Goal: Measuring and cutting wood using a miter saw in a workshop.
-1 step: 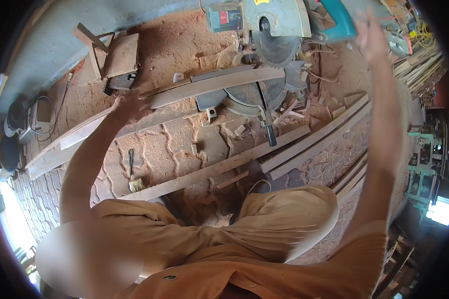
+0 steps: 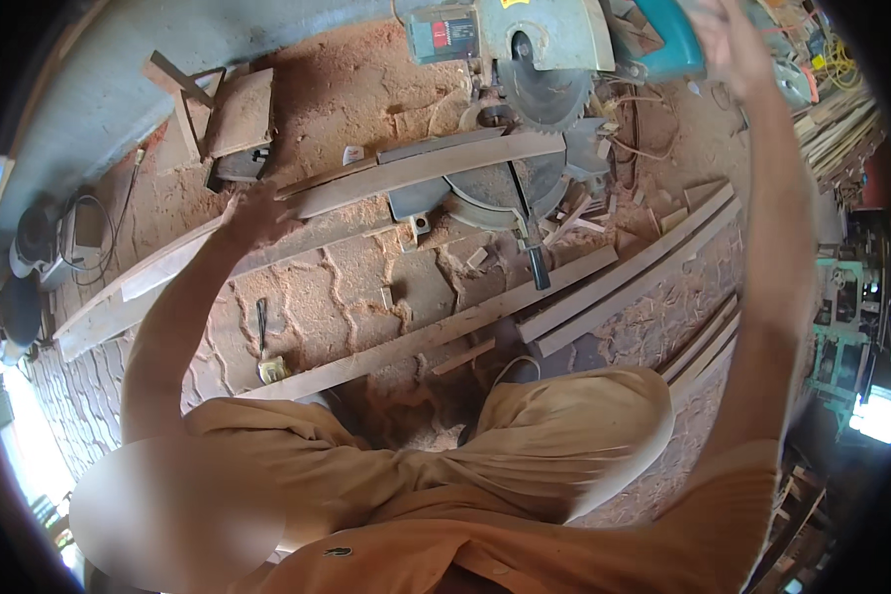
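Observation:
A long wooden strip (image 2: 436, 166) lies across the base of a miter saw (image 2: 547, 35), along its fence. My left hand (image 2: 259, 216) is closed round the strip, left of the saw. The toothed saw blade (image 2: 544, 94) stands raised above the far edge of the strip, apart from it. At the upper right, my right hand (image 2: 731, 48) is beside the saw's teal handle (image 2: 675, 40), its fingers stretched out and not wrapped round it. Whether the fingertips touch the handle I cannot tell.
Cut strips (image 2: 624, 282) lie at the right before my knees, and a long board (image 2: 445, 332) crosses in front of my feet. A tape measure (image 2: 271, 369) rests on the sawdust-covered paving. A wooden frame piece (image 2: 240, 114) stands by the wall; offcuts (image 2: 586, 213) lie beside the saw.
My right hand has shifted slightly upward beside the handle, and its forearm has swung a little to the right. My left hand, the strip and the blade stay in place.

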{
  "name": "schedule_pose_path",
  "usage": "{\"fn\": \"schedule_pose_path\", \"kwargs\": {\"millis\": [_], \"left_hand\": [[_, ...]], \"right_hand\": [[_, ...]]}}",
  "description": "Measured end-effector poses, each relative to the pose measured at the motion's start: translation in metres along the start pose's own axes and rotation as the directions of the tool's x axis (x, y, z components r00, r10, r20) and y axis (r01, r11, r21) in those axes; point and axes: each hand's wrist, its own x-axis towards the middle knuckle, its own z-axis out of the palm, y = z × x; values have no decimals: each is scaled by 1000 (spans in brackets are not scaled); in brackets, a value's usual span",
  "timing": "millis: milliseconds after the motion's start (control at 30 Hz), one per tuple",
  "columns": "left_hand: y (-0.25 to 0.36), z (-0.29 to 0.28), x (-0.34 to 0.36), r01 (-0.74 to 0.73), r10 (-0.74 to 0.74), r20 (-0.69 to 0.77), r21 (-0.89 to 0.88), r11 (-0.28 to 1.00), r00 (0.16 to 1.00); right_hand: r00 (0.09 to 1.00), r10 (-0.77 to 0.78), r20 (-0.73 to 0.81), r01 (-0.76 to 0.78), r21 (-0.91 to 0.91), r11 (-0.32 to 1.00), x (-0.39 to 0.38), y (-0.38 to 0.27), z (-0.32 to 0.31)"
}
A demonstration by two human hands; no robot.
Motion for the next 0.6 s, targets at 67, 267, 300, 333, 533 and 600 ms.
{"fn": "schedule_pose_path", "kwargs": {"millis": [67, 267, 300, 333, 533, 600], "left_hand": [[-2, 2, -2, -114, 122, -119, 68, 991, 985], [0, 7, -9, -157, 155, -261, 13, 987, 953], [0, 7, -10, -163, 157, -235, -6, 987, 959], [0, 7, -11, -165, 163, -253, 10, 986, 954], [-5, 9, -9, -240, 222, -309, -23, 970, 925], [-6, 10, -9, -223, 196, -296, -62, 973, 935]], "right_hand": [[996, 82, 35, -72, -224, 972, 31, -12, 26], [991, 130, -36, -133, -394, 909, -44, 12, 51], [982, 154, -111, -184, -354, 917, -64, 21, 52], [983, 147, -111, -174, -313, 934, -85, 30, 52], [952, 66, -300, -144, -248, 958, -159, 90, 53], [947, 38, -320, -108, -205, 973, -167, 102, 53]]}}
